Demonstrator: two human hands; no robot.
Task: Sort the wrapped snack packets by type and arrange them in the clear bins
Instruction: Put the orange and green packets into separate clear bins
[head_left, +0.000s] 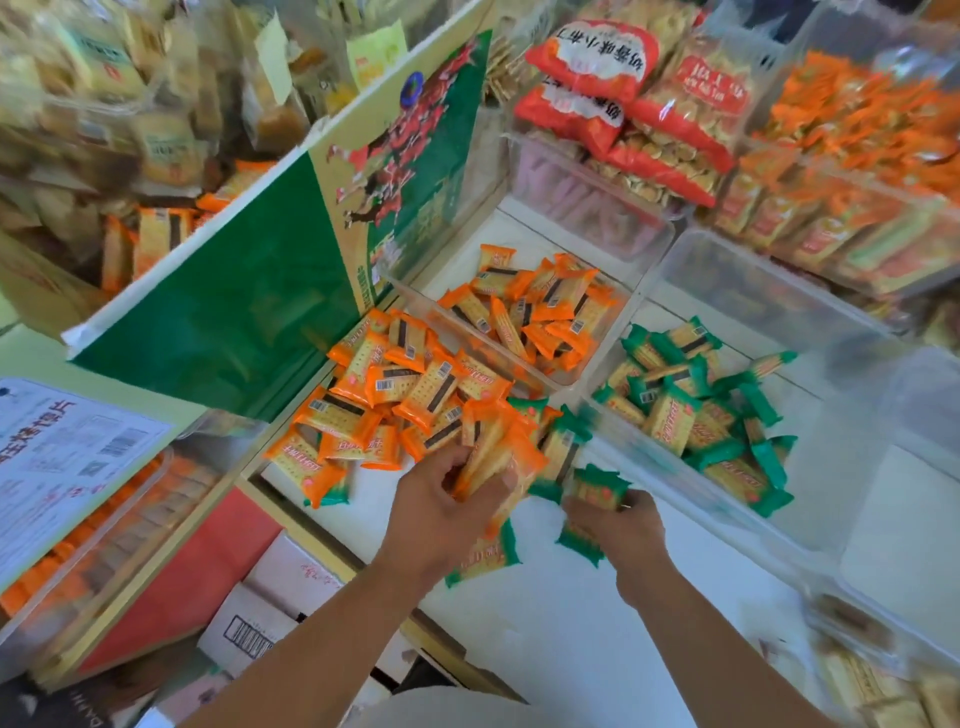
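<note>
While types are separated —
Left hand (441, 512): orange packets (493, 457) are gripped — likely bound for the 12 o'clock bin (431, 306).
Right hand (618, 525): green packets (600, 491) are clutched, for the 2 o'clock bin (826, 499).

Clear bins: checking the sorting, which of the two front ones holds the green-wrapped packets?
The right-hand bin, beside the right hand, holds green packets; the bin to its left holds orange packets.

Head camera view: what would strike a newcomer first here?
Bright orange packets lie heaped loose at centre, with more in a clear bin behind them. To the right, a second clear bin holds green packets. In front, the left hand grips orange ones, the right hand green ones.
</note>
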